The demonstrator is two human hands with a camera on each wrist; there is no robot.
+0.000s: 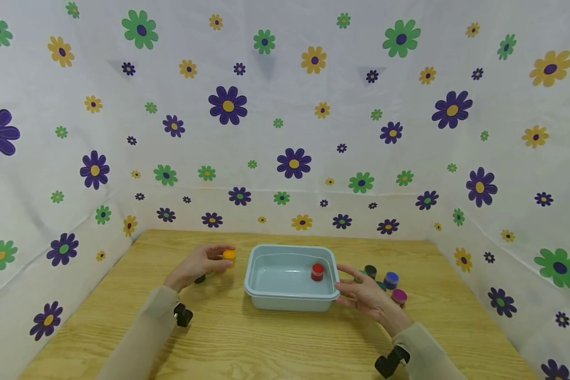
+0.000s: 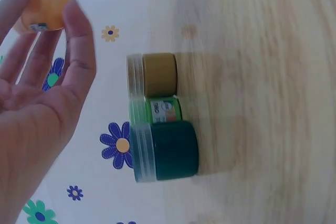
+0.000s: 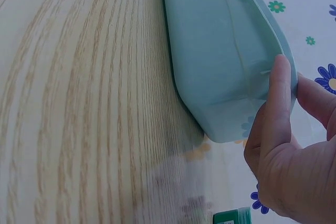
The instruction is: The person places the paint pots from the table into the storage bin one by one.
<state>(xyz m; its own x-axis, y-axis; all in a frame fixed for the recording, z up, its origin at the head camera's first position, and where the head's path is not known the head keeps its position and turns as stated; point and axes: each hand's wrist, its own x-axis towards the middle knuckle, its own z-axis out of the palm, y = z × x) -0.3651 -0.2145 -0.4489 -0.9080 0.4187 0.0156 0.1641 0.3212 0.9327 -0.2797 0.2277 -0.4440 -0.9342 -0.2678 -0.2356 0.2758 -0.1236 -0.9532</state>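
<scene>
My left hand (image 1: 201, 264) pinches a small orange paint jar (image 1: 229, 255) between thumb and fingers, raised above the table left of a pale blue plastic basin (image 1: 292, 304). Inside the basin, toward its right end, stands a red-lidded paint jar (image 1: 317, 272). My right hand (image 1: 363, 298) holds the basin's right rim, its thumb and fingers at the edge. Below the left hand, in the left wrist view, a brown jar (image 2: 160, 74), a light green jar (image 2: 165, 110) and a dark green jar (image 2: 176, 150) stand on the table; the left hand mostly hides them in the head view.
Beside and behind the right hand stand several more jars, among them a black jar (image 1: 370, 271), a blue jar (image 1: 391, 280) and a magenta jar (image 1: 399, 297). A wooden table (image 1: 266, 348) lies beneath everything. Flower-printed cloth (image 1: 266, 142) encloses its back and sides.
</scene>
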